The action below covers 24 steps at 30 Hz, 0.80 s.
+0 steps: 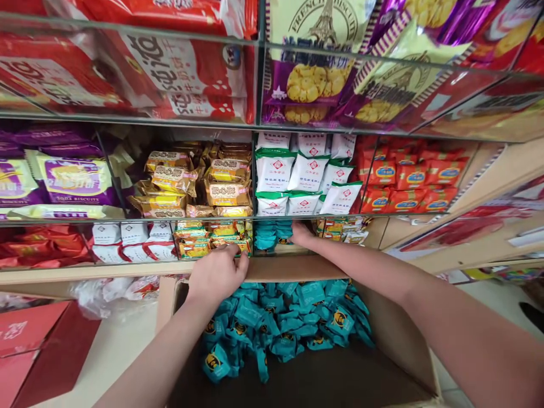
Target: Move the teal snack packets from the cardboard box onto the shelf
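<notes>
My right hand (302,233) reaches into a low shelf compartment, against small teal packets (267,235) stacked there. Its fingers are too small and partly hidden to make out their grip. At the shelf's front edge, left of that compartment, my left hand (219,271) is closed with fingers curled; what it grips, if anything, is hidden. Beneath both arms stands an open cardboard box (403,354). Many loose teal packets with a round black-and-yellow mark, such as this teal packet (216,362), are heaped toward its shelf side, and its dark bottom shows nearer to me.
White-and-green packets (306,173) fill the compartment above. Yellow-brown packets (229,190) and red packets (414,178) flank them. Clear dividers and a clear front edge bound the compartments. A red box (40,351) stands on the floor at left, by a clear plastic bag (113,297).
</notes>
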### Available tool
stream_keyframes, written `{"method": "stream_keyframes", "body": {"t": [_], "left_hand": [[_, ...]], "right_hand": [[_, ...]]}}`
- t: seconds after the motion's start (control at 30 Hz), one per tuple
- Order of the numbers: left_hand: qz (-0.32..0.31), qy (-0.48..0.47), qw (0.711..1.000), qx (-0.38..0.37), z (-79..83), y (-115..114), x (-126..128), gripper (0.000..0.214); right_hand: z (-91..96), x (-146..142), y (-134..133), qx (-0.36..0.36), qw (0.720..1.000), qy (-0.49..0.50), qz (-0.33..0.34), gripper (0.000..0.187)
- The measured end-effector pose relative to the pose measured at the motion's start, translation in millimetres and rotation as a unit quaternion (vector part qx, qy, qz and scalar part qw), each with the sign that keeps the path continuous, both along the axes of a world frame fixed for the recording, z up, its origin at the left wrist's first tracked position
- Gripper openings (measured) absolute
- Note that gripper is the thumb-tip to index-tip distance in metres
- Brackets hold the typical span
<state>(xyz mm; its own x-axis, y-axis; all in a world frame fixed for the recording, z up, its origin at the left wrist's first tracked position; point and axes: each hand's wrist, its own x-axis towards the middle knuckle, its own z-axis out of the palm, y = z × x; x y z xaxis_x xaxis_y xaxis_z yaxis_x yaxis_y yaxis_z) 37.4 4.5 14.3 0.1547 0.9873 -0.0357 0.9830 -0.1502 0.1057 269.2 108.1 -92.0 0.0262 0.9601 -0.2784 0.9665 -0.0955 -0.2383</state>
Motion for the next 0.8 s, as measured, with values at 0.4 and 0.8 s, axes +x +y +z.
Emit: {"method": "stream_keyframes", "body": {"t": [0.4,0.8], "left_hand": [[0.021,0.012,0.999,-0.022,5.3,10,2,0.045],[0.019,0.022,0.999,-0.036,6.7,5,5,0.045]], "right_hand": [[73.6,15,-24,-0.022,0.996,0.035,0.076,0.021],[21.2,30,-211,0.127,0.985,0.109,0.04,0.041]]}}
